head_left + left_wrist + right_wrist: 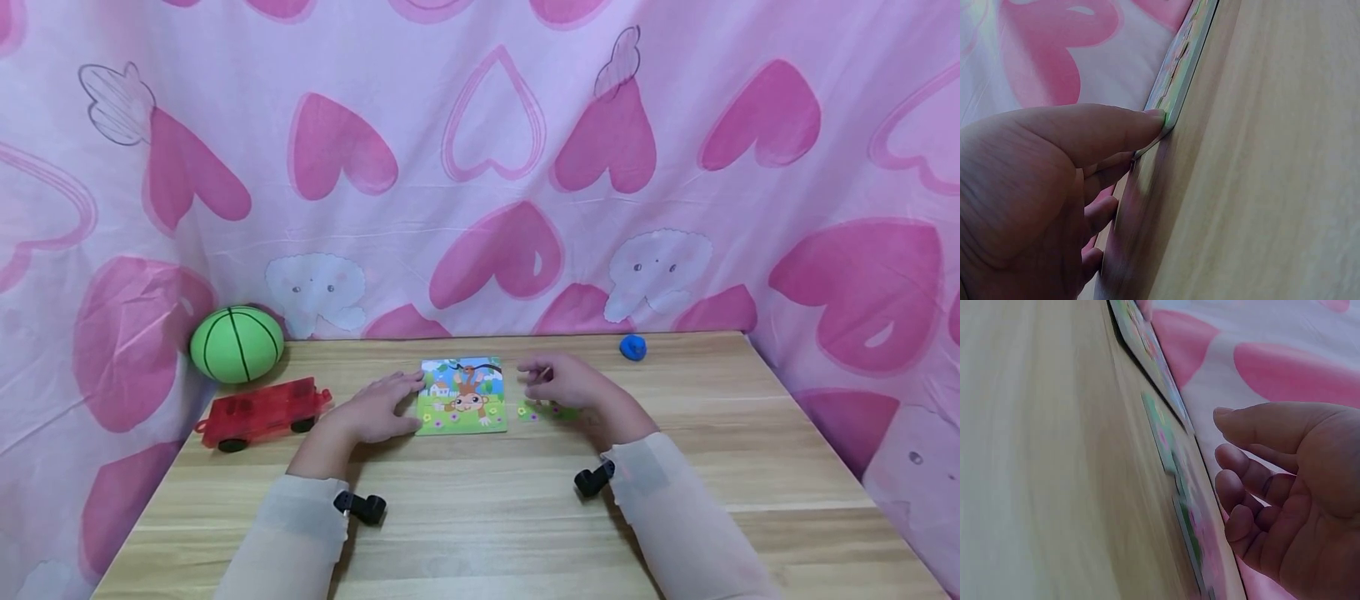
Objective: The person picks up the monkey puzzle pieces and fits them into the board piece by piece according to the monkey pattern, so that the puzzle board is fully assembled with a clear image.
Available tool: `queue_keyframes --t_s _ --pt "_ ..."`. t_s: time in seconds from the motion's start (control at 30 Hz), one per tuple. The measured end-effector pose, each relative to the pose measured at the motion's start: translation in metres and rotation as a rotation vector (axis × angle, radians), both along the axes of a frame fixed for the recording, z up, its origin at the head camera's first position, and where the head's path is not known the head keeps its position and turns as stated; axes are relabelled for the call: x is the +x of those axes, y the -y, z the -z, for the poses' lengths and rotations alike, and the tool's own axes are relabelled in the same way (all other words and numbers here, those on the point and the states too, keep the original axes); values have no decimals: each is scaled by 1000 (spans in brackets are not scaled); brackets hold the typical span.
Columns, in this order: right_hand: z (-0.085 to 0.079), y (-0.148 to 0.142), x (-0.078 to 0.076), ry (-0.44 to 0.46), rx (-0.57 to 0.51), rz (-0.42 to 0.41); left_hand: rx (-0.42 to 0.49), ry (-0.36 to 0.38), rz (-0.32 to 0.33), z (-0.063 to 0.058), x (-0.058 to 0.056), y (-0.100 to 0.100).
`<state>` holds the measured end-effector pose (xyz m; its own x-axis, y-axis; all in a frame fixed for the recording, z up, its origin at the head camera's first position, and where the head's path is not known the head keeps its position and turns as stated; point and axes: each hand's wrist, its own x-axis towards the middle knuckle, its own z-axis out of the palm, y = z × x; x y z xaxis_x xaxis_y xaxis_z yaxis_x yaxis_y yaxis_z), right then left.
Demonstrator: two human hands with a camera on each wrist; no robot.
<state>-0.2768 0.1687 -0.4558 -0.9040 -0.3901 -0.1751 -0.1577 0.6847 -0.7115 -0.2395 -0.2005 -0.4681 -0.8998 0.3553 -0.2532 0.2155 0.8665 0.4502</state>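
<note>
A square jigsaw puzzle (463, 396) with a picture of a hanging monkey lies flat on the wooden table. My left hand (382, 408) is at its left side, the fingers spread along that edge. In the left wrist view, the thumb (1125, 128) touches the near corner of the puzzle. Loose green puzzle pieces with flowers (527, 413) lie just right of the board, partly hidden by my right arm. My right hand (566, 383) hovers above and behind them, its fingers loosely bent. Nothing shows between those fingers in the right wrist view.
To the left stand a red toy wagon (258, 414) with black wheels and a green ball (237, 344) with black lines. A small blue object (633, 347) lies near the table's back edge. Behind the table hangs a pink heart-patterned curtain (495, 233).
</note>
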Motion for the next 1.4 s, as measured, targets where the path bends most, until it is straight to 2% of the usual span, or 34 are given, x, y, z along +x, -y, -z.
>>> queue_keyframes --t_s 0.13,0.4,0.73,1.23,1.4 --pt "2 -8 0 26 -11 28 2 -2 -4 -1 0 0" --pt "6 -10 1 69 -53 -7 -3 -3 10 -1 1 0" --pt "12 -9 1 93 17 -9 -5 -7 9 2 -1 1" --pt "11 -8 3 66 62 -5 2 -7 5 1 0 0" --pt "7 -3 5 64 8 0 1 -8 7 0 1 0"
